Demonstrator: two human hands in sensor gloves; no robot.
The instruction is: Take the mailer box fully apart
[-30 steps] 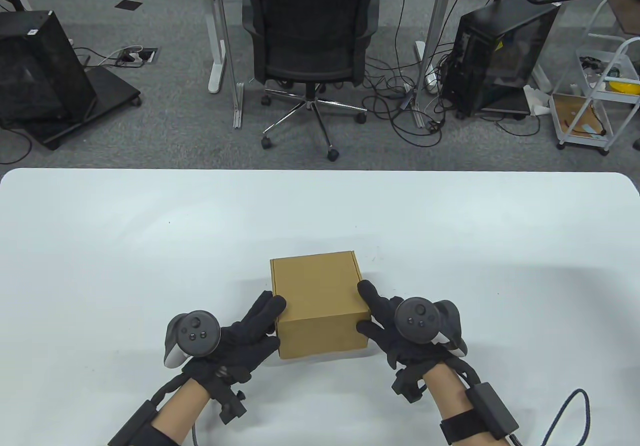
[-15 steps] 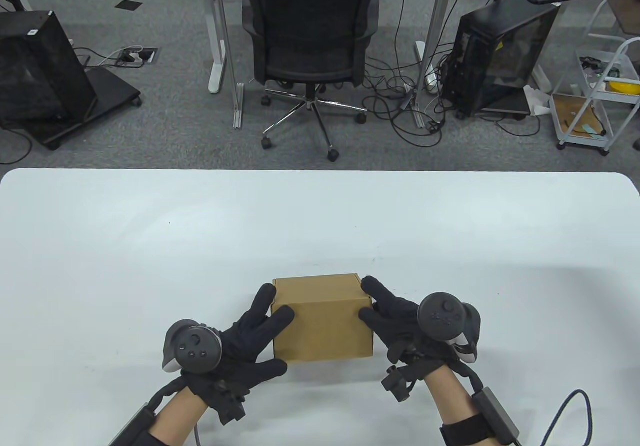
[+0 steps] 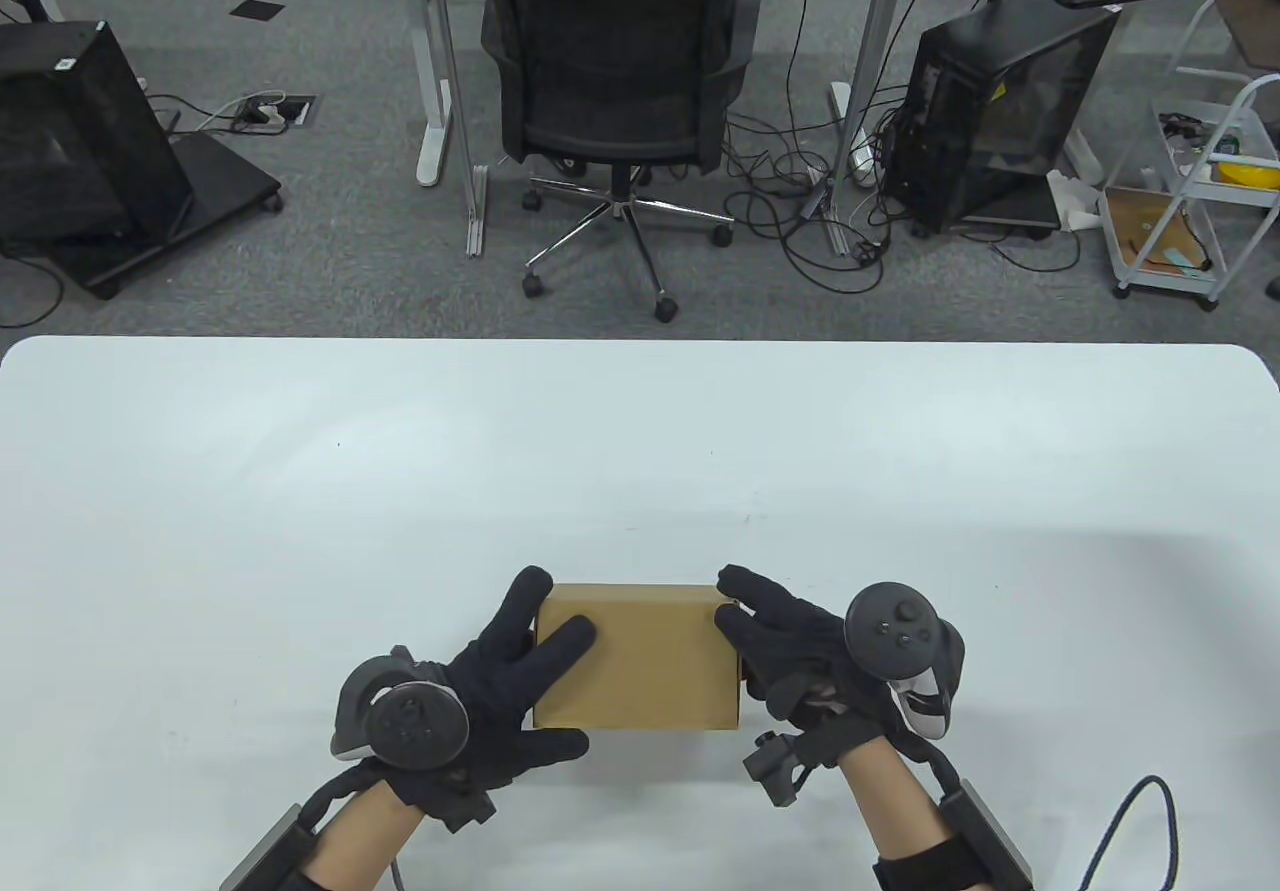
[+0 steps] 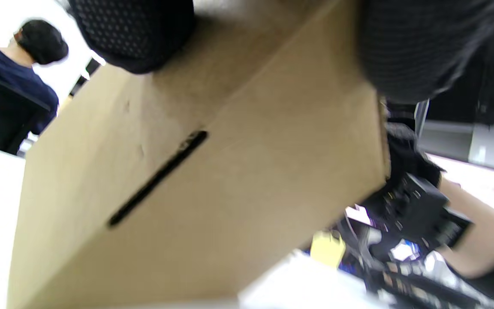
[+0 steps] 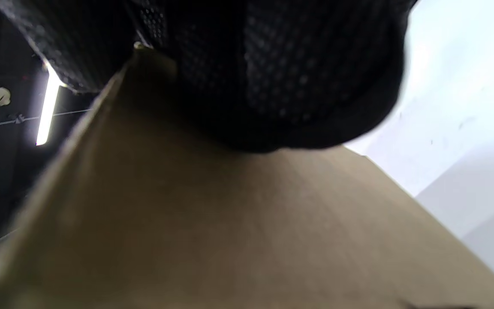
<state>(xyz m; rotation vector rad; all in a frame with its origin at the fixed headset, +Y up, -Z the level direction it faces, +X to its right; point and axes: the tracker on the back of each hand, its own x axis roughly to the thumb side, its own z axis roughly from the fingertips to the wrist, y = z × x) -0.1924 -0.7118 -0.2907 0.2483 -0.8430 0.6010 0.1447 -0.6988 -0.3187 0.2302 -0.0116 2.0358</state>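
Mailer box (image 3: 637,656), closed, gripped from both sides near the middle of the table's (image 3: 300,491) near edge.

Held between left hand (image 3: 500,671) and right hand (image 3: 790,646). Left fingers (image 3: 565,636) spread over the box's upward face, thumb along its near lower edge, one finger up its left side. Right fingers (image 3: 735,621) pressed flat on the box's right end, palm close behind. Seen from the left wrist view: brown cardboard (image 4: 212,180) with a dark slot (image 4: 157,178) along a fold, gloved fingertips (image 4: 135,34) pressing on it. Seen from the right wrist view: blurred, a gloved fingertip (image 5: 281,73) bearing on the cardboard (image 5: 230,231). Touching the table or just off it: cannot tell.
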